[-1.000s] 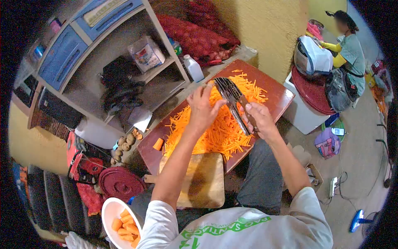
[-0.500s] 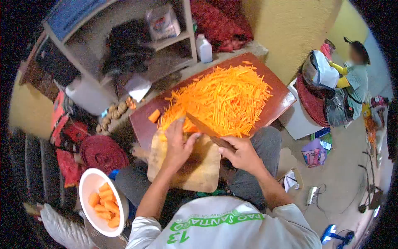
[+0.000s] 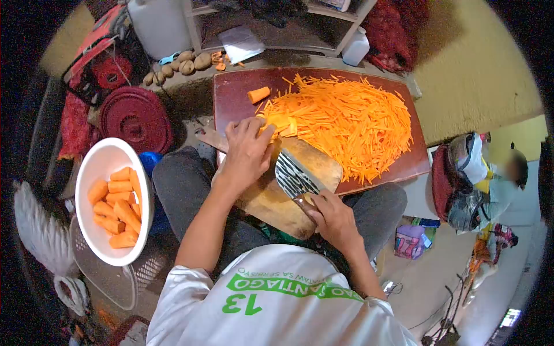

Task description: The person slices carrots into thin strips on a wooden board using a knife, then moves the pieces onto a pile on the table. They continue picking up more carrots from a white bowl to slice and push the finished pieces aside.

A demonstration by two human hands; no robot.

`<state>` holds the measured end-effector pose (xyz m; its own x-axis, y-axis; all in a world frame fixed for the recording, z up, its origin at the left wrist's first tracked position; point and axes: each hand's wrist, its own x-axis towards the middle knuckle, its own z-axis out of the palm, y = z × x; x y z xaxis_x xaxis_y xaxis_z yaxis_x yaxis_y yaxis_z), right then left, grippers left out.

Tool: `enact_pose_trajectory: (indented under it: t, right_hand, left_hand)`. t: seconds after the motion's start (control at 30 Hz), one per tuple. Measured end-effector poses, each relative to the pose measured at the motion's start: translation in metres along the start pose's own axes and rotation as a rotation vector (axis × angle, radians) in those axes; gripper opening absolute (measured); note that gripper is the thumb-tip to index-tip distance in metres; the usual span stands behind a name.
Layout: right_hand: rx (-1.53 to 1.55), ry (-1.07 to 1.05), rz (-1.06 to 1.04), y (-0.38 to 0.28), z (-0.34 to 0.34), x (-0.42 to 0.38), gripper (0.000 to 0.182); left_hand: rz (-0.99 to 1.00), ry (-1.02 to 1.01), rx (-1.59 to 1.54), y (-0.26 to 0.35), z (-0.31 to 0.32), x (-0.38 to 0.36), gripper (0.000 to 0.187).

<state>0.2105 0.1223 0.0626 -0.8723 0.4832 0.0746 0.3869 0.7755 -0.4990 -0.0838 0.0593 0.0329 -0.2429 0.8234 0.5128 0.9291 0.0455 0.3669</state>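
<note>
My right hand (image 3: 333, 218) is closed round the brown wooden handle of a broad kitchen knife (image 3: 295, 176). Its blade lies tilted flat above the wooden cutting board (image 3: 271, 202), with dark streaks on the face. At the board's far edge my left hand (image 3: 249, 147) has its fingers bent over carrot slices (image 3: 281, 123); the fingertips are partly hidden. Beyond the board, a large heap of carrot strips (image 3: 352, 124) covers much of a dark red tabletop (image 3: 236, 86). One carrot piece (image 3: 259, 95) lies left of the heap.
A white basin (image 3: 85, 202) of peeled carrots (image 3: 118, 207) stands at my left. Behind it lies a dark red lid (image 3: 135, 118). Potatoes (image 3: 186, 66) line a ledge near a white bottle (image 3: 355, 47). Another person (image 3: 513, 173) is at the far right.
My right hand has drawn the knife back from the heap's edge and turned its blade flatter over the board. My left hand now bends over slices. The view has swung left.
</note>
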Motion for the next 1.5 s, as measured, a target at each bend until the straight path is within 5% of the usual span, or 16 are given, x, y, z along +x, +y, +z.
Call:
enact_pose_trajectory:
  t: [0.2,0.37,0.47,0.6,0.93,1.5]
  right_hand:
    - [-0.187,0.273,0.189,0.037,-0.057,-0.016,0.062]
    - [-0.324,0.585,0.359,0.145,-0.094,-0.046,0.076]
    - [-0.321,0.473,0.482,0.208,-0.071,-0.074,0.085]
    - [-0.130,0.340,0.757,0.176,-0.078,-0.057,0.080]
    - [-0.011,0.405,0.623,0.209,-0.076,-0.075,0.047]
    - [0.030,0.408,0.625,0.192,-0.079,-0.070,0.050]
  left_hand:
    - [-0.050,0.004,0.066,-0.020,-0.006,-0.006,0.044]
    - [-0.069,0.038,0.044,-0.020,-0.012,-0.002,0.039]
    - [-0.061,0.046,0.043,-0.024,-0.008,0.000,0.037]
    - [-0.076,0.035,0.046,-0.024,0.009,-0.001,0.038]
    - [-0.167,0.019,-0.055,-0.024,0.054,0.021,0.067]
    - [-0.104,0.120,-0.179,-0.028,0.061,0.022,0.049]
